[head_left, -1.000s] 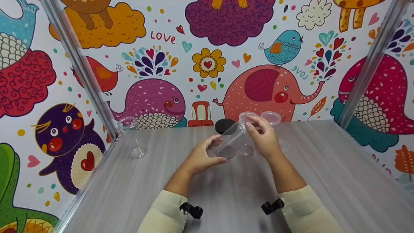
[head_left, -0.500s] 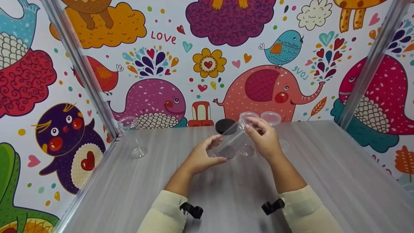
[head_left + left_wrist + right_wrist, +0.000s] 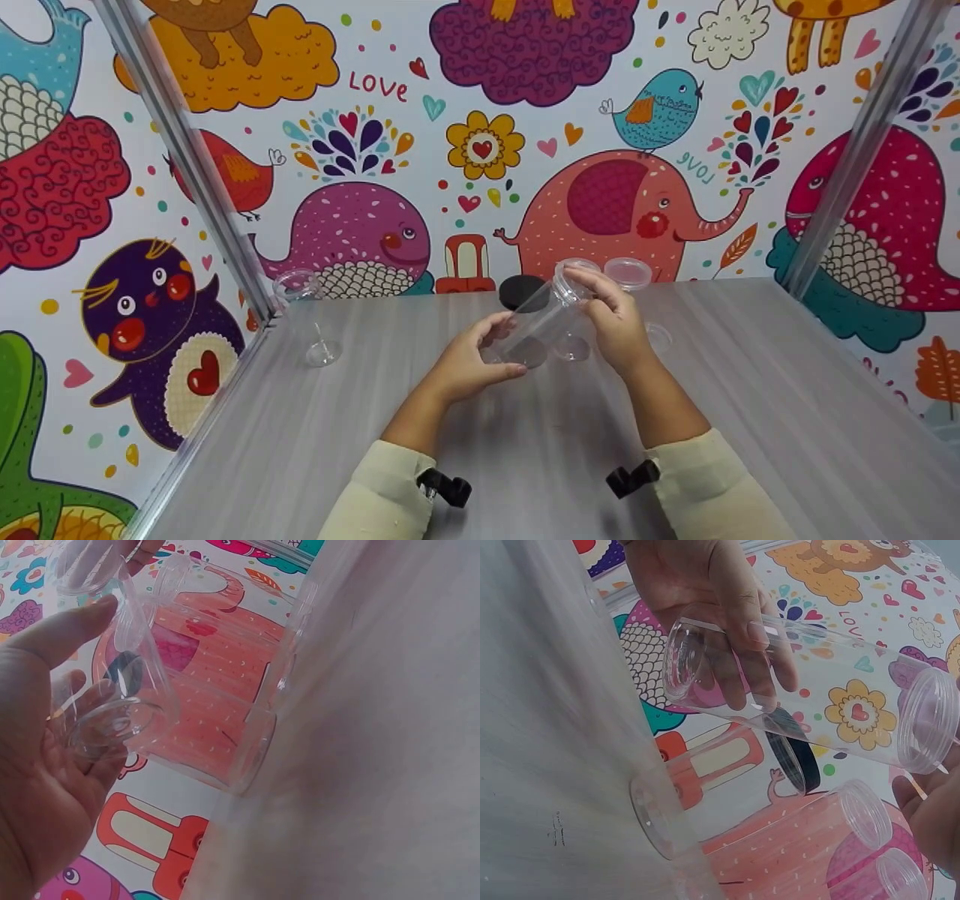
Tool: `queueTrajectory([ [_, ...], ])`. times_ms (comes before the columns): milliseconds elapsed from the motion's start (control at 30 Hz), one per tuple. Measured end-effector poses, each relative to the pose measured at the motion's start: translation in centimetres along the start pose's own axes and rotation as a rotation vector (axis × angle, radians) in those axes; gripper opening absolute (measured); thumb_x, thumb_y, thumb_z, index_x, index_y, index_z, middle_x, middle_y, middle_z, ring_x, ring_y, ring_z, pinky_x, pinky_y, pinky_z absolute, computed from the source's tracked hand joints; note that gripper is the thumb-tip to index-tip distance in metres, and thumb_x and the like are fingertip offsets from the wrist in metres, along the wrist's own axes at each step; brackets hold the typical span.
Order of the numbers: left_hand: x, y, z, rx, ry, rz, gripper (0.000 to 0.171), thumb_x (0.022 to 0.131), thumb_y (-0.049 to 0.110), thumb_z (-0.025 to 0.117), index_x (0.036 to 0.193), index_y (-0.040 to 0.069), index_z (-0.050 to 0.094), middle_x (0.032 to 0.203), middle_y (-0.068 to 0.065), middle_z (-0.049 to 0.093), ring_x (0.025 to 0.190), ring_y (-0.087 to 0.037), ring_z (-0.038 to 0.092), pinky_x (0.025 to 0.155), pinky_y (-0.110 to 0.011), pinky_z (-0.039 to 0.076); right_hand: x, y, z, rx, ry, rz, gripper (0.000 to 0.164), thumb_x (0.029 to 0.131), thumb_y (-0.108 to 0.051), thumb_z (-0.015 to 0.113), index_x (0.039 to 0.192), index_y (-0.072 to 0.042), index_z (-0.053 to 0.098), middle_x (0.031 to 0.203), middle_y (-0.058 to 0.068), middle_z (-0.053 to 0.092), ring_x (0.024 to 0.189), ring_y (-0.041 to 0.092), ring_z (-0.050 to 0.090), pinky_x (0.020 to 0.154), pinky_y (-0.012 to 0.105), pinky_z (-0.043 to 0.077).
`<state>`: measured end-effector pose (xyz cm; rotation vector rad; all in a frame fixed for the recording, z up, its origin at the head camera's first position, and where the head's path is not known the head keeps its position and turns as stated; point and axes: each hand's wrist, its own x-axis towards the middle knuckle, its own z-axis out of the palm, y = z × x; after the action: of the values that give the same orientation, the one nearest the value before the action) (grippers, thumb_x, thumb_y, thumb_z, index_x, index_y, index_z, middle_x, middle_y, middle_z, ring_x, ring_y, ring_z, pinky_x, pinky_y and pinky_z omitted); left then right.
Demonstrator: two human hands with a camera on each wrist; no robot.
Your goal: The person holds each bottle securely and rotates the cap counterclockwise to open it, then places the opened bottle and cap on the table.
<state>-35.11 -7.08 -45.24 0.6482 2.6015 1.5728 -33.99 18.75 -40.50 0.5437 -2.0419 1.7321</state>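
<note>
A clear plastic jar [image 3: 534, 324] is held tilted above the table, its base toward the lower left. My left hand [image 3: 469, 361] grips it near the base, with the thumb on one side and the fingers on the other. At the upper end, my right hand [image 3: 616, 319] holds the clear lid [image 3: 930, 720] by its rim, the lid sitting on the jar's mouth. In the left wrist view, the round base [image 3: 112, 724] lies by the left fingers. Only part of the right hand shows at the edge of the right wrist view.
Behind the hands stand a jar with a black lid [image 3: 523, 293] and clear jars, one with a clear lid [image 3: 628, 274]. Another clear jar [image 3: 322, 353] stands at the far left of the grey table [image 3: 285, 450]. Patterned panels enclose the back and sides.
My right hand's fingers have shifted round the lid, the wrist turning a little and the fingers reaching further across. My left hand and the jar stay almost in place.
</note>
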Motion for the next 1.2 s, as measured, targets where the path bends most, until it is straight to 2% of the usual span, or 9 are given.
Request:
queueTrajectory([
  [167,-0.01,0.02,-0.03,0.001,-0.002,-0.003,0.089,0.078,0.051,0.093,0.156,0.037,0.050,0.154,0.011,0.061,0.146,-0.022,0.056,0.123,-0.064,0.043,0.08,-0.02,-0.05,-0.033,-0.010,0.002,0.040,0.105,-0.014,0.055,0.143,-0.012,0.069,0.155,0.006,0.061,0.146,0.023,0.054,0.113,0.020,0.050],
  [267,0.03,0.01,-0.08,-0.006,-0.003,-0.001,0.091,0.078,0.052,0.092,0.157,0.033,0.050,0.154,0.010,0.061,0.146,-0.023,0.056,0.122,-0.064,0.044,0.21,-0.12,-0.13,-0.148,0.017,0.055,0.042,0.107,-0.030,0.060,0.146,-0.018,0.066,0.156,0.006,0.061,0.139,0.027,0.061,0.111,0.034,0.056],
  [400,0.08,-0.01,-0.09,-0.008,-0.004,0.004,0.090,0.079,0.050,0.092,0.157,0.031,0.050,0.154,0.009,0.061,0.146,-0.023,0.056,0.122,-0.063,0.045,0.30,-0.28,-0.18,-0.297,0.043,0.174,0.054,0.104,-0.050,0.063,0.150,-0.022,0.062,0.145,0.011,0.065,0.122,0.032,0.068,0.102,0.048,0.062],
  [567,0.03,0.04,-0.05,0.006,-0.004,0.011,0.090,0.079,0.052,0.092,0.157,0.034,0.050,0.154,0.011,0.061,0.146,-0.021,0.056,0.122,-0.059,0.046,0.23,-0.43,-0.09,-0.344,0.056,0.228,0.062,0.100,-0.059,0.068,0.147,-0.019,0.066,0.124,0.011,0.067,0.106,0.027,0.064,0.088,0.033,0.062],
  [700,0.02,0.02,-0.07,0.023,-0.005,0.017,0.089,0.078,0.054,0.092,0.155,0.038,0.050,0.154,0.012,0.061,0.146,-0.020,0.056,0.123,-0.057,0.046,0.18,-0.48,-0.01,-0.333,0.081,0.183,0.054,0.099,-0.055,0.072,0.139,-0.019,0.072,0.122,0.006,0.070,0.102,0.022,0.063,0.084,0.024,0.059],
  [800,0.03,-0.02,-0.09,0.018,-0.004,0.022,0.089,0.079,0.050,0.092,0.156,0.036,0.050,0.154,0.011,0.061,0.145,-0.020,0.057,0.123,-0.058,0.046,0.20,-0.48,0.02,-0.288,0.078,0.137,0.045,0.100,-0.046,0.073,0.136,-0.019,0.074,0.129,0.006,0.070,0.105,0.021,0.063,0.084,0.019,0.057],
  [967,0.03,-0.02,-0.07,0.000,-0.003,0.019,0.087,0.081,0.039,0.093,0.157,0.033,0.050,0.153,0.009,0.062,0.144,-0.022,0.057,0.122,-0.059,0.047,0.08,-0.43,0.03,-0.159,0.042,0.095,0.037,0.104,-0.024,0.067,0.140,-0.016,0.072,0.145,0.006,0.067,0.122,0.024,0.066,0.096,0.011,0.055],
  [1067,0.06,0.00,-0.07,0.001,-0.004,0.018,0.086,0.081,0.039,0.093,0.156,0.035,0.051,0.152,0.010,0.062,0.144,-0.021,0.057,0.122,-0.058,0.047,-0.02,-0.44,0.02,-0.095,0.018,0.090,0.039,0.105,-0.014,0.059,0.143,-0.016,0.070,0.150,0.005,0.065,0.137,0.025,0.062,0.108,0.016,0.053],
  [1200,0.08,0.00,-0.09,0.009,-0.004,0.021,0.086,0.080,0.041,0.093,0.155,0.036,0.051,0.152,0.010,0.062,0.144,-0.020,0.057,0.122,-0.056,0.047,-0.07,-0.55,0.06,-0.042,-0.006,0.076,0.048,0.101,-0.006,0.051,0.144,-0.014,0.068,0.155,0.006,0.062,0.147,0.026,0.054,0.122,0.037,0.048],
])
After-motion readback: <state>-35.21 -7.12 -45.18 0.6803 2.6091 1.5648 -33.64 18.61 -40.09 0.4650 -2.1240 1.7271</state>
